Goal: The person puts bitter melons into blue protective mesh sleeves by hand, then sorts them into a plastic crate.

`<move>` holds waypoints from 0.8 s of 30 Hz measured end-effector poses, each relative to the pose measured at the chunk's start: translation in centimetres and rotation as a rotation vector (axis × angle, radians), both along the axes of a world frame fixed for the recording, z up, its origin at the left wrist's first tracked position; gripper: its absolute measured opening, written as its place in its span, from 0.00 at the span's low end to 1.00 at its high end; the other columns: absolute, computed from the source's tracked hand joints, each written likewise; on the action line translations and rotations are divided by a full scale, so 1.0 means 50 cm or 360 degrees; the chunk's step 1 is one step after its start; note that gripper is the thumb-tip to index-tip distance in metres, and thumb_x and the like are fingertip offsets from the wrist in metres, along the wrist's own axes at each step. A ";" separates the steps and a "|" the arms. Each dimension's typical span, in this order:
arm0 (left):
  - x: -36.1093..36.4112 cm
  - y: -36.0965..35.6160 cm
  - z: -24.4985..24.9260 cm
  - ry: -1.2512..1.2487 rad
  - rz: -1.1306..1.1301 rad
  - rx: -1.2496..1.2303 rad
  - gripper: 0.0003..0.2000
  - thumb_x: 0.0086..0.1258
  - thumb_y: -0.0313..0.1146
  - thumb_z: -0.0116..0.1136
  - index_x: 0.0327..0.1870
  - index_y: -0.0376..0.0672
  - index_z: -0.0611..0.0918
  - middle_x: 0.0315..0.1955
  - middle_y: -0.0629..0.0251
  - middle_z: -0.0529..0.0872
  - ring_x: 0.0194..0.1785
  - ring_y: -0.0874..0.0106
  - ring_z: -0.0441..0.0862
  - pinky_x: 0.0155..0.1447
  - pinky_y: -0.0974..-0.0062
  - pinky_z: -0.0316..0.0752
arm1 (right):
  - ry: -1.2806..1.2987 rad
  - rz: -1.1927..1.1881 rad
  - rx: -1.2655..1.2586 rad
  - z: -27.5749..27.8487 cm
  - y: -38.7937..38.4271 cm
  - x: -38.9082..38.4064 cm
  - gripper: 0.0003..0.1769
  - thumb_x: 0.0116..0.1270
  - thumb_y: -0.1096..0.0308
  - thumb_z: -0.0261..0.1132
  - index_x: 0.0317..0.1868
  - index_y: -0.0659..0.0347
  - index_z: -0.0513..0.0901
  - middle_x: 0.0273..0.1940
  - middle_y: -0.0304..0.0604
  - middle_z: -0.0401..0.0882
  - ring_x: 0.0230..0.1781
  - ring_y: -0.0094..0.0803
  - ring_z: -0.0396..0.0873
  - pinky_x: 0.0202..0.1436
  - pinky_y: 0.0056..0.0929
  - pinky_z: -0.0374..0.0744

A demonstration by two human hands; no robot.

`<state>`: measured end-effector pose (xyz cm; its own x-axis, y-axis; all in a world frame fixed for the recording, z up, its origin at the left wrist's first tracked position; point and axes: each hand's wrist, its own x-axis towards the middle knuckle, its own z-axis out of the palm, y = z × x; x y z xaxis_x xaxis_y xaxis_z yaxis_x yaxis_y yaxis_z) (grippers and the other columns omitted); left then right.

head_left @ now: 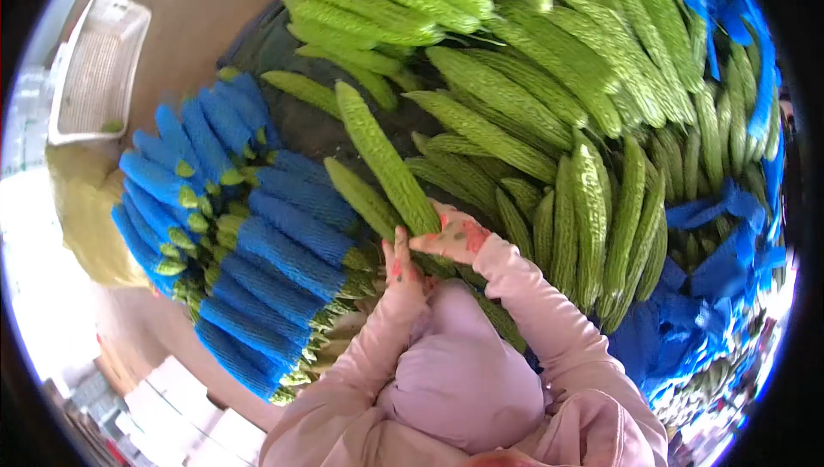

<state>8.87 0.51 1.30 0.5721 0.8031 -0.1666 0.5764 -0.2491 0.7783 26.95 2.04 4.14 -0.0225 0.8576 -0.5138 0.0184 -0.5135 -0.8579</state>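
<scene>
My right hand (461,236) is closed around the lower end of a long, bumpy green bitter melon (378,149), which slants up and to the left. Close beside it, my left hand (402,268) has its fingers stretched out near the base of that melon. A second, shorter bitter melon (360,197) lies alongside, its lower end at my left fingertips; whether they grip it I cannot make out. Reddish and dark marks show on both hands. Piles of bitter melons (489,136) lie ahead and to the right of my hands.
Left of my hands, several bitter melons in blue net sleeves (283,252) lie in rows. A white plastic crate (99,72) and a yellowish sack (90,209) stand at far left. Loose blue netting (687,321) lies at right. White boxes (172,398) sit at lower left.
</scene>
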 end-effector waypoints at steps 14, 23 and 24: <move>0.424 -0.114 0.319 -0.1283 -0.0616 -0.1671 0.22 0.76 0.36 0.43 0.66 0.36 0.64 0.58 0.51 0.74 0.61 0.57 0.73 0.71 0.63 0.60 | -0.0548 -0.1014 0.0233 0.480 -0.378 0.286 0.41 0.50 0.69 0.70 0.66 0.65 0.65 0.56 0.39 0.75 0.56 0.27 0.72 0.62 0.27 0.68; 0.367 0.273 0.120 -0.1859 0.0702 -0.0550 0.09 0.68 0.33 0.58 0.45 0.41 0.76 0.37 0.66 0.81 0.42 0.75 0.78 0.47 0.75 0.74 | -0.0577 -0.1223 0.0151 0.285 -0.624 0.447 0.38 0.56 0.79 0.63 0.69 0.64 0.62 0.60 0.39 0.72 0.61 0.28 0.70 0.64 0.26 0.67; 0.330 0.344 0.085 -0.1531 0.1016 -0.0399 0.14 0.67 0.29 0.55 0.53 0.40 0.72 0.44 0.65 0.77 0.47 0.72 0.73 0.55 0.74 0.70 | -0.0577 -0.1321 0.0184 0.274 -0.626 0.446 0.38 0.56 0.78 0.63 0.69 0.63 0.62 0.61 0.40 0.71 0.61 0.29 0.69 0.64 0.27 0.66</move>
<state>25.38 17.72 5.55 0.0552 0.9953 -0.0798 -0.3090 0.0930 0.9465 49.24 -29.28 17.85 0.7708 0.5728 -0.2790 -0.0400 -0.3935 -0.9185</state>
